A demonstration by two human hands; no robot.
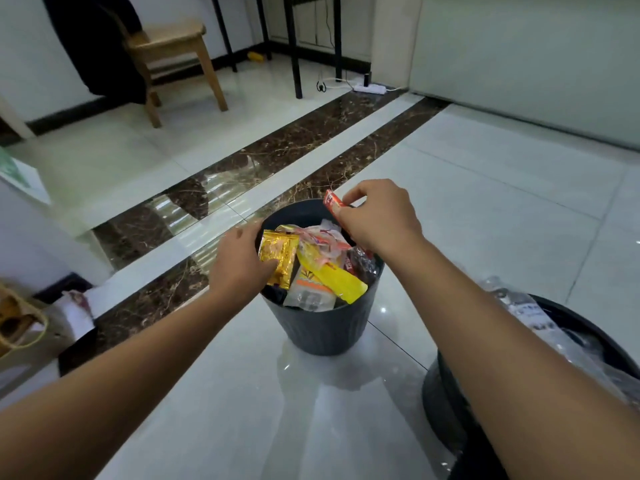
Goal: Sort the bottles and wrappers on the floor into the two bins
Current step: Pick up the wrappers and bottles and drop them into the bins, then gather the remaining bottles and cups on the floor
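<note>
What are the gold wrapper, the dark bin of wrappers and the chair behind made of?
Gold wrapper: likely metallised foil film, glossy and crinkled. Dark bin: probably moulded plastic, matte grey with vertical ribs. Chair: seemingly pale wood, smooth unpainted seat and legs.

Glossy tiled floor [485,209], shiny foil wrapper [278,256], wooden chair [180,46].

Glossy pale tiled floor [485,202], crossed by two dark brown marble bands [304,136]. A wooden chair [173,38] stands by the white wall [24,64], a dark garment [90,39] draped over its back. Black table legs [293,46] rise beyond, a white power strip [370,88] lying near them
</note>
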